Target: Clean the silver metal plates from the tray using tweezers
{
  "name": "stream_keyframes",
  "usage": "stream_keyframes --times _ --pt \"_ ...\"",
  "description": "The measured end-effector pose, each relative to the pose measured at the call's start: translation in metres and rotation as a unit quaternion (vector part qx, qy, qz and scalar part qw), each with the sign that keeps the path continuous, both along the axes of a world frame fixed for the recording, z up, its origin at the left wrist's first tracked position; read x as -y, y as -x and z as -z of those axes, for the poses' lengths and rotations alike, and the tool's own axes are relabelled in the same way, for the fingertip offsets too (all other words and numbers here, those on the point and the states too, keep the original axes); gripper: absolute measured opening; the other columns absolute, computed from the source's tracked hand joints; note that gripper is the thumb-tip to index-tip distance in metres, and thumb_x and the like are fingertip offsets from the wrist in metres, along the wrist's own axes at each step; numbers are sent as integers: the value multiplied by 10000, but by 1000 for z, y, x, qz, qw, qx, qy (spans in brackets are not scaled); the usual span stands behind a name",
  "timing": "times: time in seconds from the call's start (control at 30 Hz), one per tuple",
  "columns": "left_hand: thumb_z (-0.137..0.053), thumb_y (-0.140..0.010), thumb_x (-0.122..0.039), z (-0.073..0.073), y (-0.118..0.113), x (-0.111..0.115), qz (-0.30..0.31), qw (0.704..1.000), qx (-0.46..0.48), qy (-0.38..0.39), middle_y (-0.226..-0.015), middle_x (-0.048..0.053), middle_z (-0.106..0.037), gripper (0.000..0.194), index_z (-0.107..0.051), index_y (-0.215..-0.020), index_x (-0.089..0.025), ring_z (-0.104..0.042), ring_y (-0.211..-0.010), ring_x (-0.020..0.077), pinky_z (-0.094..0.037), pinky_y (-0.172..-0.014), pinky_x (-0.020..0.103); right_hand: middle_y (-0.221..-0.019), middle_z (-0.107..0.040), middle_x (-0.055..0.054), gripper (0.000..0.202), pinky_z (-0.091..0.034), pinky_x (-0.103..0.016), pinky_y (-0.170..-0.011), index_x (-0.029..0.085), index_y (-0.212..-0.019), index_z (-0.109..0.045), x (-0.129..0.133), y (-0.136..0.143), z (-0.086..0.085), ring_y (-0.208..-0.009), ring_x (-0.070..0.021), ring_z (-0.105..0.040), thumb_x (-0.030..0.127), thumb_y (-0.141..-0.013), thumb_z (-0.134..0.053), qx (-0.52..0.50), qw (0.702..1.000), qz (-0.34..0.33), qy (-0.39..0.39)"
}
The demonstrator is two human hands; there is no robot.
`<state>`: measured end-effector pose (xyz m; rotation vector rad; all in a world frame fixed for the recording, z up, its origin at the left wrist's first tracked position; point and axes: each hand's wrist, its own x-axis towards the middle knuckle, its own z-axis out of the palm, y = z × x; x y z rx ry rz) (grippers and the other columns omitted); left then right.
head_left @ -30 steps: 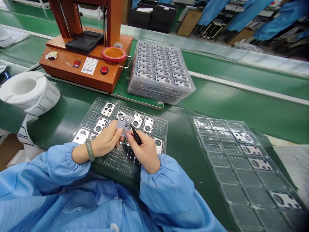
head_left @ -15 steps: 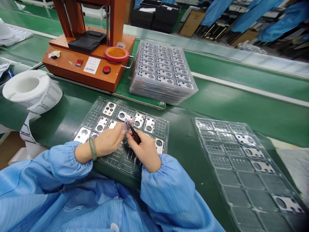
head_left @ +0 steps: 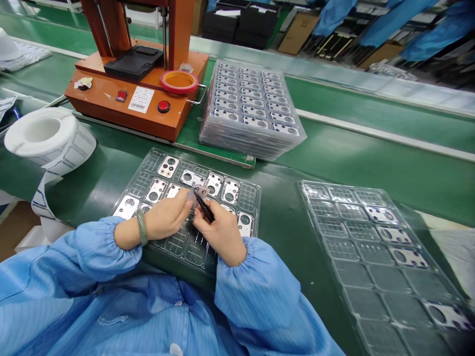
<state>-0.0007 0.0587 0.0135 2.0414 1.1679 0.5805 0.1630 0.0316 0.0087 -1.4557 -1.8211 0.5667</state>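
Between finger and thumb, my left hand [head_left: 168, 217] holds a small plate [head_left: 200, 191] with dark round spots, partly hidden by the fingers. My right hand [head_left: 221, 228] grips black tweezers [head_left: 205, 207], whose tips meet the plate. Both hands are above a clear plastic tray [head_left: 193, 247]. In its compartments lie several silver metal plates, such as one [head_left: 168, 167] at the upper left. The hands cover part of the tray's middle.
An orange press [head_left: 126, 118] with a red tape roll [head_left: 178, 82] stands behind, beside a stack of filled trays [head_left: 252, 133]. A label roll [head_left: 48, 136] is at the left. Another clear tray [head_left: 388, 282], with several plates along its right side, lies at the right.
My right hand and the tweezers have shifted very slightly at the small plate. My left hand has hardly moved.
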Motion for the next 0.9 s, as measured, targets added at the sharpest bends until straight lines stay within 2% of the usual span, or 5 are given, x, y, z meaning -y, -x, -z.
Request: stream_keyframes --times 0.27,0.43,0.53,0.77,0.9 --pt "-294 -957 -328 -2 1 -2 12 998 48 27 -621 -28 -509 146 -371 -915 -210 -491 -523 138 -379 -554 283 -660 -678 -25 189 -467 -251 -555 186 -794 -672 -1 -7 -8 -577 -151 -607 298 -858 -533 -36 998 -45 21" --pt "-322 -947 -335 1 2 -2 9 999 21 34 -612 -25 -499 138 -374 -931 -208 -500 -519 157 -353 -549 292 -683 -692 -39 173 -476 -263 -577 177 -805 -675 -2 -7 -5 -602 -164 -626 286 -850 -548 -22 998 -43 27" --pt "-312 -945 -342 2 2 -2 5 1000 1 13 -638 -18 -479 150 -377 -945 -207 -491 -541 162 -336 -555 296 -687 -695 -36 155 -479 -265 -579 182 -797 -667 -2 -7 -3 -599 -164 -624 280 -842 -556 -13 998 -46 41" --pt "-309 -938 -343 0 1 -1 -1 1000 15 20 -657 -12 -481 155 -381 -938 -207 -476 -558 161 -336 -560 295 -678 -672 -38 169 -469 -259 -577 179 -790 -641 -2 -7 -1 -596 -159 -608 293 -849 -531 -5 998 -53 29" --pt "-296 -938 -327 -1 1 -1 2 1000 11 19 -648 -19 -468 141 -367 -928 -205 -476 -552 153 -346 -558 291 -623 -619 -3 129 -441 -236 -539 195 -744 -599 -2 -4 0 -542 -134 -557 274 -819 -530 2 999 -38 16"
